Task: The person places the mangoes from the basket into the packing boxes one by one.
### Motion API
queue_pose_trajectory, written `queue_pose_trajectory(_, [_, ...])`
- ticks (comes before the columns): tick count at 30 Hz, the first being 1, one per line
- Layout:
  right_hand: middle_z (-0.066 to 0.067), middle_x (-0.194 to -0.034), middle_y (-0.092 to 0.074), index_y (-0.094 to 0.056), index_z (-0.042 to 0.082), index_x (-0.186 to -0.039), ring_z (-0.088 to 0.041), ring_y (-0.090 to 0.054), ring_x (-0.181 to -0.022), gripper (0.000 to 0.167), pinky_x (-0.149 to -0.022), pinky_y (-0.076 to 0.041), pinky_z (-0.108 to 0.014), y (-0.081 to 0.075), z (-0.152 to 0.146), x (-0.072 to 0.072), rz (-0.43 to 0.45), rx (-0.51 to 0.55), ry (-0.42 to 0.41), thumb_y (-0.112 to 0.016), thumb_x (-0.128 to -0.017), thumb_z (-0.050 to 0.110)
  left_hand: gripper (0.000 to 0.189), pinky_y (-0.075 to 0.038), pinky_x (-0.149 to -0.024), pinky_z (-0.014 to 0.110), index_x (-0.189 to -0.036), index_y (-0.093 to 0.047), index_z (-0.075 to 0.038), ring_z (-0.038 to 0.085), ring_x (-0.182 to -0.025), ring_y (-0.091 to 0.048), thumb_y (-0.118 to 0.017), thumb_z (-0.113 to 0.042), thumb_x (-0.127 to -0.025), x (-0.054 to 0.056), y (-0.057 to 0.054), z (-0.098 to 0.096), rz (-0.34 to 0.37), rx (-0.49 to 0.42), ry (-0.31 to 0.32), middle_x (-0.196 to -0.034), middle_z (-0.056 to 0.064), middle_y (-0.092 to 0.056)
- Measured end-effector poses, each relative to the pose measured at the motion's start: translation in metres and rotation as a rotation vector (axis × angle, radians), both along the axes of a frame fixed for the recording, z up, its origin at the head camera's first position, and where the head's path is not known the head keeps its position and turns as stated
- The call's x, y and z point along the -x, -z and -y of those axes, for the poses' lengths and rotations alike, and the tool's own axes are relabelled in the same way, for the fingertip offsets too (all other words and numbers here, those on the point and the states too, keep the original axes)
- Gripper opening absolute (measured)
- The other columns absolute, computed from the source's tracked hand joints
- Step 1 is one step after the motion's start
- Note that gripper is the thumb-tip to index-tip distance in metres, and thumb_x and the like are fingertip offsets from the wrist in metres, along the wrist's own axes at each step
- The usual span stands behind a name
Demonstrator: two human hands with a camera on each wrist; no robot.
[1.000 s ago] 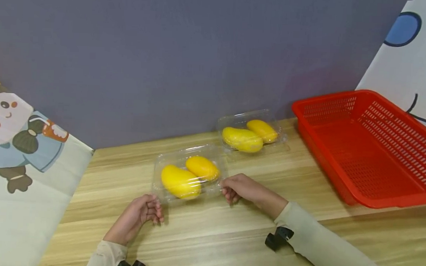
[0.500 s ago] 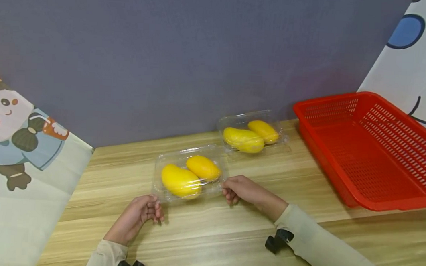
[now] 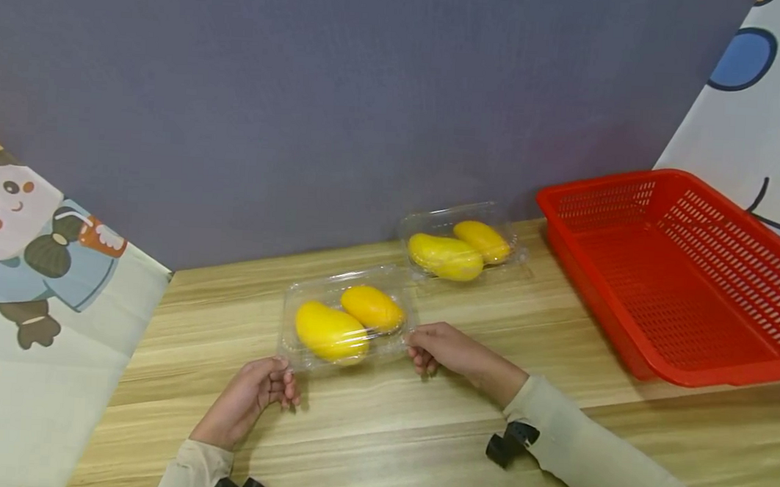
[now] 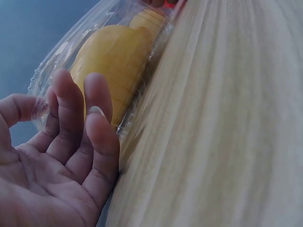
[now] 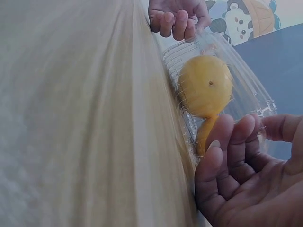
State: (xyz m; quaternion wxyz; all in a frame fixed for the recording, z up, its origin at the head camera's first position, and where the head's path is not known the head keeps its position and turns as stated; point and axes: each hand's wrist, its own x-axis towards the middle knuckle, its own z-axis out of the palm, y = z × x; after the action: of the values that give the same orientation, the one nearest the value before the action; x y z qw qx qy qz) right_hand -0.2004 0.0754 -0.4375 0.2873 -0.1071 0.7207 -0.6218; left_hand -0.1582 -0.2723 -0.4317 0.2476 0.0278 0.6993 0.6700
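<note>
A clear plastic clamshell box (image 3: pixel 286 319) lies on the wooden table with two yellow mangoes inside, a larger mango (image 3: pixel 326 332) at left and a smaller mango (image 3: pixel 372 307) at right. Its lid is down over them. At the box's near left corner, my left hand (image 3: pixel 246 394) pinches the edge between thumb and forefinger; the other fingers are loosely bent, as the left wrist view shows. My right hand (image 3: pixel 447 349) pinches the near right corner the same way, seen close in the right wrist view, where the right hand (image 5: pixel 251 175) has its other fingers curved beside the box.
Behind and to the right, another clear box (image 3: pixel 424 219) holds two mangoes (image 3: pixel 445 257) against the grey wall (image 3: pixel 343 123). A red plastic basket (image 3: pixel 592 298) stands on the right of the table (image 3: pixel 379 441). Cartoon-printed panels flank both sides.
</note>
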Motion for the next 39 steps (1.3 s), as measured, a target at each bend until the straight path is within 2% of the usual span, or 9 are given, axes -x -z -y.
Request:
queue_pose_trajectory(4, [0.002,-0.069,-0.056,-0.057,0.004,-0.085,-0.01,-0.055,-0.065,0.026,-0.059,-0.045,-0.018,0.0001,-0.0009,-0.0011,-0.002,0.006,-0.001,-0.048,-0.101,0.022,0.033,-0.055,-0.068,0.024,-0.083,-0.059,-0.015,0.012,-0.075,-0.067,-0.038,-0.026,-0.106,-0.0004,-0.0005,0.0014,-0.006,-0.014,0.024,-0.076,-0.005,-0.065])
queue_pose_trajectory(9, [0.002,-0.071,-0.055,-0.057,0.002,-0.087,-0.011,-0.054,-0.066,0.027,-0.06,-0.045,-0.019,0.0009,-0.0015,-0.0025,0.003,0.003,-0.002,-0.047,-0.103,0.021,0.032,-0.06,-0.076,0.027,-0.087,-0.06,-0.014,0.009,-0.076,-0.066,-0.038,-0.024,-0.107,-0.0007,0.0002,0.0036,-0.021,-0.077,0.055,-0.079,-0.005,-0.066])
queue_pose_trajectory(16, [0.002,-0.072,-0.054,-0.057,0.002,-0.088,-0.012,-0.054,-0.067,0.027,-0.061,-0.046,-0.019,0.0005,-0.0015,-0.0038,-0.001,0.006,0.005,-0.047,-0.103,0.021,0.032,-0.06,-0.079,0.029,-0.088,-0.061,-0.013,0.01,-0.077,-0.066,-0.037,-0.023,-0.107,-0.0013,0.0045,0.005,-0.022,-0.088,0.05,-0.082,-0.004,-0.068])
queue_pose_trajectory(23, [0.003,-0.071,-0.057,-0.059,0.001,-0.087,-0.011,-0.057,-0.066,0.029,-0.063,-0.05,-0.021,0.0025,-0.0011,-0.0029,0.0,0.023,-0.003,-0.05,-0.102,0.025,0.035,-0.06,-0.083,0.031,-0.09,-0.064,-0.013,0.012,-0.081,-0.068,-0.035,-0.021,-0.108,-0.0014,0.0077,0.006,-0.035,-0.129,0.086,-0.085,-0.003,-0.07])
queue_pose_trajectory(31, [0.004,-0.071,-0.058,-0.061,0.005,-0.084,-0.011,-0.057,-0.067,0.029,-0.063,-0.049,-0.021,0.0023,-0.0015,-0.0029,-0.011,0.029,-0.016,-0.051,-0.101,0.026,0.031,-0.06,-0.084,0.031,-0.09,-0.065,-0.014,0.011,-0.081,-0.068,-0.04,-0.022,-0.106,-0.0003,0.0051,0.0055,-0.01,-0.144,0.068,-0.085,-0.003,-0.07])
queue_pose_trajectory(39, [0.003,-0.071,-0.057,-0.06,0.005,-0.084,-0.011,-0.056,-0.066,0.031,-0.061,-0.047,-0.019,0.002,-0.001,-0.0043,-0.002,0.029,-0.009,-0.048,-0.103,0.027,0.034,-0.06,-0.082,0.03,-0.09,-0.065,-0.015,0.01,-0.081,-0.068,-0.038,-0.023,-0.108,0.0005,0.006,0.0057,-0.017,-0.137,0.072,-0.086,-0.004,-0.071])
